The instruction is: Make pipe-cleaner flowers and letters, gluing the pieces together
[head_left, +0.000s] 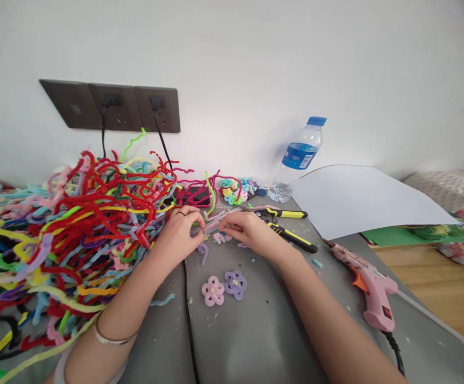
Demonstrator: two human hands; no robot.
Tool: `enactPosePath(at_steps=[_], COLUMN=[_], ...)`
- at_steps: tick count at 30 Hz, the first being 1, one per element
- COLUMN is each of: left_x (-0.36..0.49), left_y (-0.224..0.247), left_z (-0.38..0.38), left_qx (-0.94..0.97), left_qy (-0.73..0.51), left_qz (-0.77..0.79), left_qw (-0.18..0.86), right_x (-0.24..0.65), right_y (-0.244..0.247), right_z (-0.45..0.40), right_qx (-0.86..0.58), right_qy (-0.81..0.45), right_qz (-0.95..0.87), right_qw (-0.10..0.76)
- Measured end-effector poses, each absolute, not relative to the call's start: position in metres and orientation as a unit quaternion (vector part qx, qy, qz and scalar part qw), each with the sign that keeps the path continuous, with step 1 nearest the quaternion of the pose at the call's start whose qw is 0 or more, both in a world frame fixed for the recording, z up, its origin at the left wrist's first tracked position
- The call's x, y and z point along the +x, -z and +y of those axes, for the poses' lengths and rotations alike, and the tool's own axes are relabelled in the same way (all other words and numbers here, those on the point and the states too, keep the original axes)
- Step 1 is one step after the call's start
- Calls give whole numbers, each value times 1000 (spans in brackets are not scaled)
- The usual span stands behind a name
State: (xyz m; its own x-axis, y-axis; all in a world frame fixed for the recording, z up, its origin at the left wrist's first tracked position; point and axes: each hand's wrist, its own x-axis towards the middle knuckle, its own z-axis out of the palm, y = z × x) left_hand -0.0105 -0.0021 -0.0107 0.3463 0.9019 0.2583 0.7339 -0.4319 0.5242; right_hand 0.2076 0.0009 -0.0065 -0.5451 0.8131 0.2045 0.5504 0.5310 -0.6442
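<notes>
My left hand [182,232] is closed, thumb and fingertips together, beside the pile of pipe cleaners. Just below its fingertips is a short, bent purple pipe cleaner [203,253]; I cannot tell whether they grip it. My right hand [252,232] is pinched a little to the right, and what its fingers hold is hidden. Small pink pipe-cleaner pieces [221,238] lie between the hands. Nearer me, a pink pipe-cleaner flower [213,291] and a purple one [236,285] lie side by side. Cutters with yellow-and-black handles [294,238] rest beyond my right wrist.
A large tangle of pipe cleaners [108,213] covers the left side. A pink glue gun [378,293] lies at right near white paper [368,202]. Behind stand a water bottle [301,156] and a heap of small flowers [240,189]. A black cord [189,320] crosses the grey table [264,341].
</notes>
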Motion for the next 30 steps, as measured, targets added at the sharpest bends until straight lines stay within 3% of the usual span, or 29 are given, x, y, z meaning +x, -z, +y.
enactPosePath(at_steps=[14, 25, 30], left_x=[-6, -2, -1], left_y=[7, 13, 15], left_z=[-8, -9, -8], left_qx=[818, 811, 809], left_qy=[-206, -231, -239], left_qz=[492, 494, 497], left_qw=[214, 213, 204], right_x=[214, 234, 236], right_y=[3, 2, -1], right_z=[6, 17, 16], right_qx=[-480, -520, -483], right_qy=[-398, -332, -380], right_qz=[-692, -475, -406], right_qw=[363, 627, 676])
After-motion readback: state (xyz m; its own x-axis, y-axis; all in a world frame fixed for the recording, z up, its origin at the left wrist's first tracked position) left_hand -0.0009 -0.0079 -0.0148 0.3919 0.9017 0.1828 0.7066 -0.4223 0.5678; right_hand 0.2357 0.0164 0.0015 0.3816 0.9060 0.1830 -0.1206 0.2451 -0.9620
